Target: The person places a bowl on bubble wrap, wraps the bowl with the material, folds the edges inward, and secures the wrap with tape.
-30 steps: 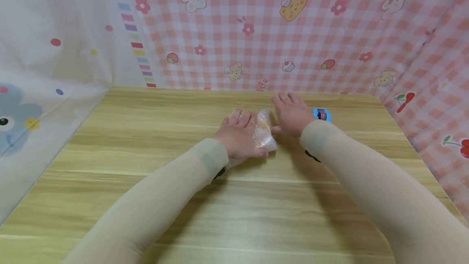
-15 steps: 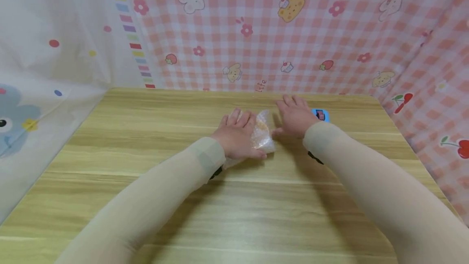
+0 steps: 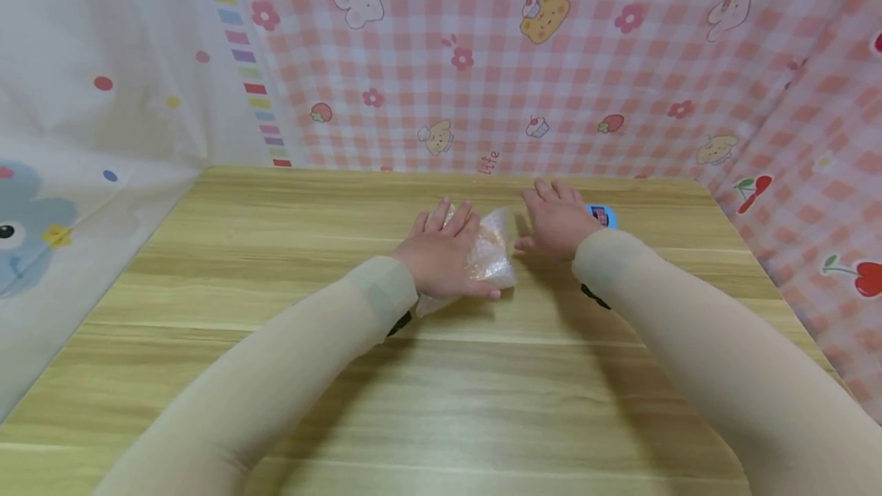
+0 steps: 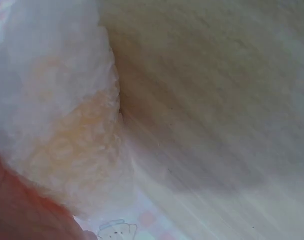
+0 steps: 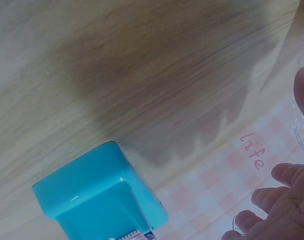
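A bubble-wrap packet lies on the wooden table, something orange-yellow showing through the layers. My left hand rests across its left part with the fingers straight and spread, hiding that side. In the left wrist view the bubble wrap looks puffy, the hand's edge against it. To the right of the packet, my right hand is held over the table, fingers spread and holding nothing. Partly hidden behind that wrist is a blue tape dispenser; the right wrist view shows its blue body and a toothed edge.
The wooden table ends at the back against a pink checked cloth with cartoon prints. A white cloth hangs on the left, and more checked cloth closes the right side.
My left hand has slid slightly left, and more of the bubble wrap shows beside it. My right hand has shifted a little away from the packet. The head view has tilted slightly.
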`<state>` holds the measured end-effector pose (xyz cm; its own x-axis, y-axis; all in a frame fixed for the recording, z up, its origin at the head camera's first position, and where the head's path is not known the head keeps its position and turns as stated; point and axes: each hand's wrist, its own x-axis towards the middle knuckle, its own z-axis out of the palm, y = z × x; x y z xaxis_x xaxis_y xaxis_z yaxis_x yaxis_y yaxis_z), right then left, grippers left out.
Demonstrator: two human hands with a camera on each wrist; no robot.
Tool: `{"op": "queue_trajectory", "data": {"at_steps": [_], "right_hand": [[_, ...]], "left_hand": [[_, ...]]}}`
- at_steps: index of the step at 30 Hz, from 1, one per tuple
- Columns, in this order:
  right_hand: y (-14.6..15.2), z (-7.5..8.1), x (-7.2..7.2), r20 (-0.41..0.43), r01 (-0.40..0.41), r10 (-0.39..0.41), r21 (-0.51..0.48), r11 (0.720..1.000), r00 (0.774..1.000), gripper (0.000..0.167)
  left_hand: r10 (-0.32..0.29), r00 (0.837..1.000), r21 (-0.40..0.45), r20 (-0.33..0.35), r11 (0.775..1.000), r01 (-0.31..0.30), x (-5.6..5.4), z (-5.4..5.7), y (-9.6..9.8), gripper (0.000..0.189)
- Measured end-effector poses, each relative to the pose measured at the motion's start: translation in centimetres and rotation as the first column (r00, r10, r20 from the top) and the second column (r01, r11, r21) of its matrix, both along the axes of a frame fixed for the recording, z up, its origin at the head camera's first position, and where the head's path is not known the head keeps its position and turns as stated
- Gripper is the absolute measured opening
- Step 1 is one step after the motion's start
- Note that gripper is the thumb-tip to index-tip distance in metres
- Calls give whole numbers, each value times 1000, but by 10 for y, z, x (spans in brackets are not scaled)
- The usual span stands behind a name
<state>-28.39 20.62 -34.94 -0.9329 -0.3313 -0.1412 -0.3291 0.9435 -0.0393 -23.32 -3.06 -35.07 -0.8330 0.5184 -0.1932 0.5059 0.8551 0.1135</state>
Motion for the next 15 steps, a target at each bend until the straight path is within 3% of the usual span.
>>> {"op": "queue_trajectory", "data": {"at_steps": [5, 8, 12, 15], "right_hand": [[-1, 2, 1, 16, 7, -6, -14, 1000, 1000, 87], [-4, 4, 1, 60, 21, -16, -84, 996, 998, 78], [-11, 6, 3, 139, 3, 24, -188, 982, 990, 82], [-17, 5, 4, 178, -16, 53, -202, 979, 983, 90]], "left_hand": [[-13, 1000, 11, -8, 1000, 13, 1, 1, 0, 129], [-23, 1000, 14, -3, 1000, 23, 2, 1, 1, 127], [-32, 999, 10, -1, 999, 32, 2, 0, 2, 123], [-39, 999, 10, -4, 999, 39, 2, -1, 2, 122]]}}
